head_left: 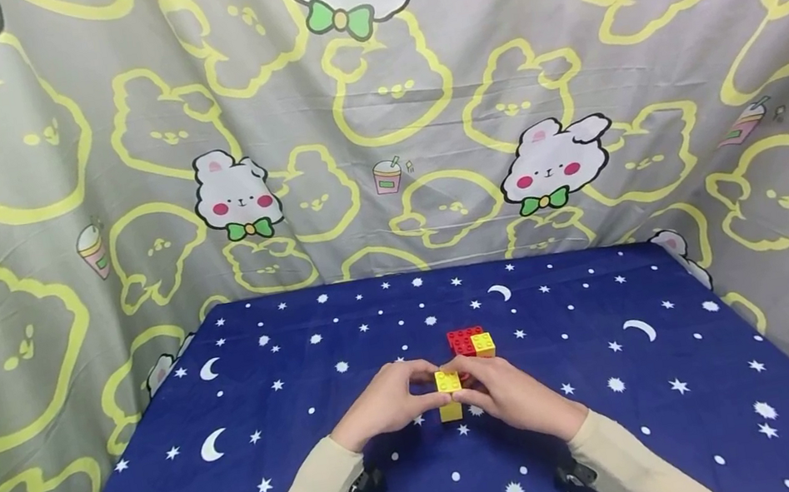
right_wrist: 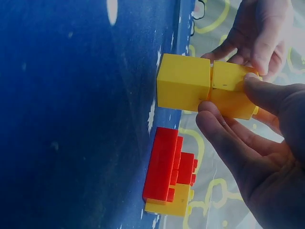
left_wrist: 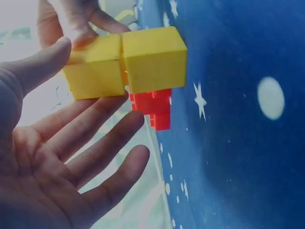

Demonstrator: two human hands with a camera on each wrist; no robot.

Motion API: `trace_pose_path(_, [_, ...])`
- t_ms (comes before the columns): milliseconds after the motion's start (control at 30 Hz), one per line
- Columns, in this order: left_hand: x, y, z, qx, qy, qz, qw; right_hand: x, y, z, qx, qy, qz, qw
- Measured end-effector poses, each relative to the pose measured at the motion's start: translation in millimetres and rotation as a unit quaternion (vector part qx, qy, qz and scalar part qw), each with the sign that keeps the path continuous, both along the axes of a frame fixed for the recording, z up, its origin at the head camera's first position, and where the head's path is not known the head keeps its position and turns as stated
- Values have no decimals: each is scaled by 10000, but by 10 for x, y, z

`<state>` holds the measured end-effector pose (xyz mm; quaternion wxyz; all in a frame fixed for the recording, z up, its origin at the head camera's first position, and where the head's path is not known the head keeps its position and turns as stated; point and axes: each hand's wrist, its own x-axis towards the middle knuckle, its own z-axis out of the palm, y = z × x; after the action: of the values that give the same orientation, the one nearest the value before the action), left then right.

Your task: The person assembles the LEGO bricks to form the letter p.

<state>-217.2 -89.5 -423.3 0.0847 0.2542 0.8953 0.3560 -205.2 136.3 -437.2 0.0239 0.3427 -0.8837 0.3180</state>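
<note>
The upper yellow block (head_left: 447, 381) was pinched between both hands above the middle of the near part of the tabletop (head_left: 321, 479). By the left hand (head_left: 389, 398) it was gripped between thumb and bent forefinger, the other fingers being spread loosely below; by the right hand (head_left: 512, 395) it was likewise gripped from the opposite side. Directly beneath it, the lower yellow block (head_left: 451, 412) was lined up in a short column, with a thin gap left showing at the seam in both wrist views. Whether the lower block was borne by the tabletop could not be told.

Just beyond the right hand, a cluster of red bricks (head_left: 459, 341) was seen on the tabletop, with a third yellow block (head_left: 483, 343) set at its side.

The step in hand was judged to be the joining of the two yellow blocks. For the next move, an even downward press seemed to be called for, with the studs kept square to the sockets so that the seam could be closed without tilting.
</note>
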Motion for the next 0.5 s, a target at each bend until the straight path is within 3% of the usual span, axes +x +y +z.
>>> trace_pose_path(333, [-19,11,-17,326,-272,-36,9991,-12,-10,-13,-66,-7,-62,10000])
trace_pose_path(500, [-4,10,-29,411,-206,-87,9989,-14,-14,-6,-12,-15,-80,10000])
